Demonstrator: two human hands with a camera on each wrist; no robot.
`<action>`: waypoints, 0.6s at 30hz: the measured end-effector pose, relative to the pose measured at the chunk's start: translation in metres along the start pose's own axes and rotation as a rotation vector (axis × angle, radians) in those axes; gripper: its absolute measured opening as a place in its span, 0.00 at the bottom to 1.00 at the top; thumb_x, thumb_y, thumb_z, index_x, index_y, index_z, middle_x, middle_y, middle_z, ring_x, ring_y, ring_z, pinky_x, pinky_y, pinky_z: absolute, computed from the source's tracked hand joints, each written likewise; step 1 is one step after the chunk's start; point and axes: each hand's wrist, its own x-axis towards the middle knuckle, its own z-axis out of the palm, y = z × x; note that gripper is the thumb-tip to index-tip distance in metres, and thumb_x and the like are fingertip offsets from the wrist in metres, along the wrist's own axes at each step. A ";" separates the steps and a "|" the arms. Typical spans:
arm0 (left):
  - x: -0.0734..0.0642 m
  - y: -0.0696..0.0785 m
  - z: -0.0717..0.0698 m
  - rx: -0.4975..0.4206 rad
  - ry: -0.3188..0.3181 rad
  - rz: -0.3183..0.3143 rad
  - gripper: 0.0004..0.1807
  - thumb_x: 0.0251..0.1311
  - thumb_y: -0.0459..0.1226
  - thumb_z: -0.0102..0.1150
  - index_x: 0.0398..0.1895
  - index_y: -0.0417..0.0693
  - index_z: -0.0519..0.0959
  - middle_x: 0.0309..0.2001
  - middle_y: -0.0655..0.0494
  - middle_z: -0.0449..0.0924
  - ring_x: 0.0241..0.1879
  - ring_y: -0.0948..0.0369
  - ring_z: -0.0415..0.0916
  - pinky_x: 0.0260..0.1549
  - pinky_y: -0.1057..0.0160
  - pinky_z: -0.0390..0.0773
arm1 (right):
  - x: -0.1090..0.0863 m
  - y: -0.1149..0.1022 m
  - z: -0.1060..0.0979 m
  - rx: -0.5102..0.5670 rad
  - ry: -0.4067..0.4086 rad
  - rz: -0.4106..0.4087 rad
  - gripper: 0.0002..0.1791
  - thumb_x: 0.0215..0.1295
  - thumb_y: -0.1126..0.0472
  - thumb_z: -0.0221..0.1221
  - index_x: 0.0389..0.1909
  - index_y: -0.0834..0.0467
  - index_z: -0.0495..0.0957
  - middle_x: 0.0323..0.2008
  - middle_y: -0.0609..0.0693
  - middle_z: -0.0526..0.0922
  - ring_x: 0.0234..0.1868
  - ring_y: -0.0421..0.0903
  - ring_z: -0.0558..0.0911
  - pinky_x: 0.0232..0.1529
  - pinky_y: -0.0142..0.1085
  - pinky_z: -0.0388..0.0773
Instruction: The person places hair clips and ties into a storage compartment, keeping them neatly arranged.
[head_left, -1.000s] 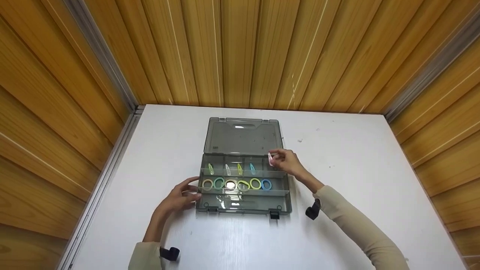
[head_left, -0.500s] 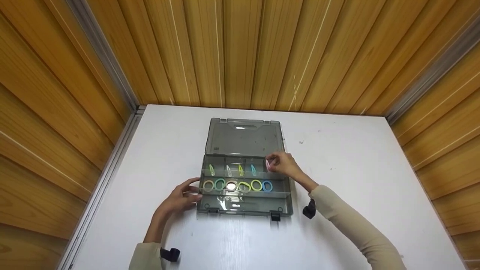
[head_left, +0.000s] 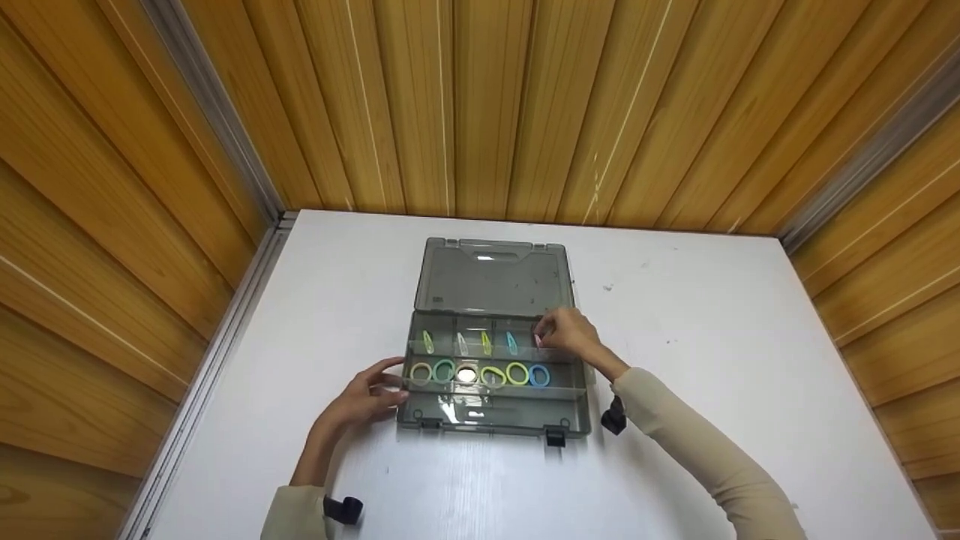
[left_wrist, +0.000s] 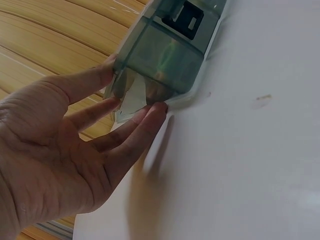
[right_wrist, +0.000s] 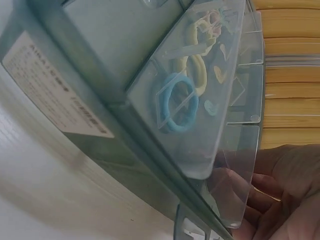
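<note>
A grey see-through organizer box (head_left: 491, 414) lies with its lid (head_left: 495, 281) folded back. At its left side my left hand (head_left: 364, 397) rests thumb and fingertips against the wall, as the left wrist view also shows. My right hand (head_left: 574, 332) pinches a pink hair clip (head_left: 537, 341) in the back row's right end; the fingers hide most of it. Green (head_left: 428, 343), white (head_left: 462, 343), yellow (head_left: 486, 343) and blue hair clips (head_left: 511, 343) stand in that row. The middle row holds several hair ties, with a blue hair tie (right_wrist: 167, 102) rightmost.
The box stands on a white table (head_left: 465, 487), with wood-look panels (head_left: 480, 112) behind and at both sides. Black latches (head_left: 555, 437) stick out at the box's front edge. A printed label (right_wrist: 57, 87) is on its side.
My right hand has come down and slightly toward me, lowering the pink hair clip into the back row's right end. My left hand stays against the box's left wall.
</note>
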 end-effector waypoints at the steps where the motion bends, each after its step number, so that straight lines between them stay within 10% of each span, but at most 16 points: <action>1: 0.000 -0.001 0.000 -0.001 0.001 -0.001 0.40 0.66 0.36 0.67 0.78 0.41 0.59 0.61 0.30 0.74 0.49 0.57 0.81 0.55 0.48 0.84 | 0.001 0.000 0.001 -0.011 -0.001 0.005 0.09 0.52 0.72 0.70 0.37 0.64 0.89 0.32 0.57 0.90 0.32 0.50 0.87 0.30 0.40 0.81; 18: -0.001 -0.002 0.002 0.015 0.036 -0.023 0.39 0.66 0.36 0.67 0.77 0.43 0.61 0.60 0.33 0.75 0.51 0.54 0.82 0.55 0.49 0.84 | 0.001 0.000 0.009 -0.116 0.032 0.043 0.08 0.54 0.69 0.72 0.37 0.61 0.90 0.33 0.55 0.91 0.35 0.53 0.89 0.37 0.52 0.86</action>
